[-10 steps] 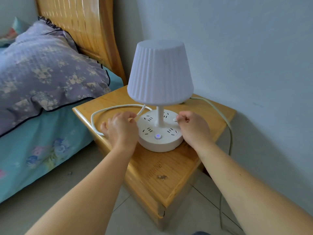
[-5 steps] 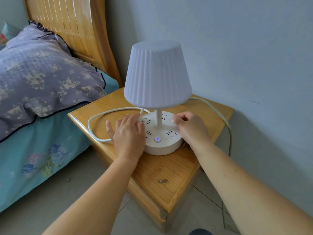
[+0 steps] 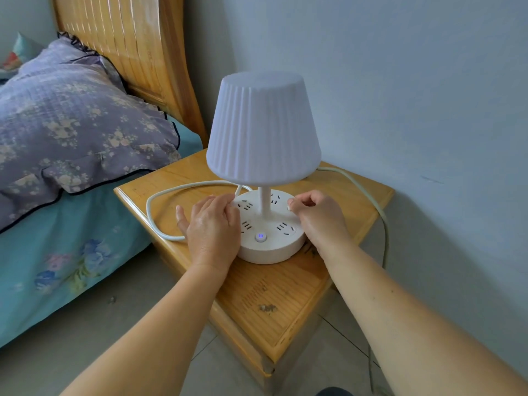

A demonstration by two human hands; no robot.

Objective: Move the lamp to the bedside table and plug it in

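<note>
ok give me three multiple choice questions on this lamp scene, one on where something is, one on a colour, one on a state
1. Where does the lamp stand?
A. on the bed
B. on the bedside table
C. on the floor

2. What colour is the lit button on the lamp's base?
A. red
B. green
C. blue

3. What is the left hand doing?
A. lying flat at the base's left edge
B. lifting the lampshade
C. gripping the cord

Answers:
1 B, the round base sits on the wooden top beside the bed.
2 C, the button at the front of the base glows blue.
3 A, its fingers are stretched out against the base, while the right hand curls at the other side.
</note>
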